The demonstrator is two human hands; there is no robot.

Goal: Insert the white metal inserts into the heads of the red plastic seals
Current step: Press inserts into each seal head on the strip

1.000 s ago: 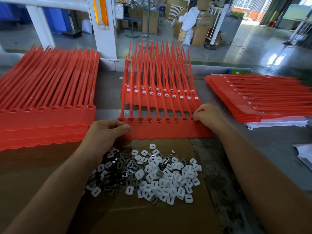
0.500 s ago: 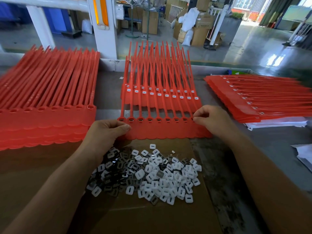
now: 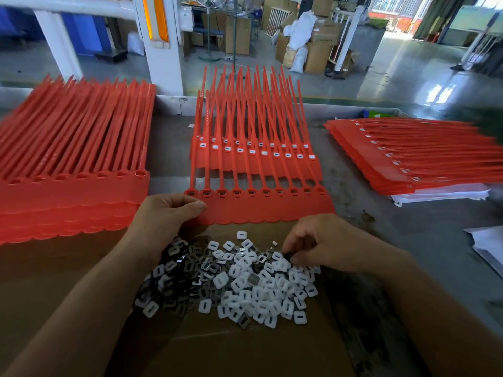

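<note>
A strip of joined red plastic seals lies in front of me, its row of heads showing dark open slots. My left hand grips the strip's left end, thumb on top. Below it, a pile of white metal inserts sits on brown cardboard; some inserts lie dark side up. My right hand is over the pile's right edge, with curled fingertips pinching an insert there. Behind the strip lie seal strips with white inserts in their heads.
A thick stack of red seal strips sits at the left. Another stack, with white inserts showing, lies at the right on white paper. More white sheets lie at the far right. A low wall borders the table's back.
My right hand has left the strip's right end and come down to the insert pile. My left hand has stayed on the strip's left end.
</note>
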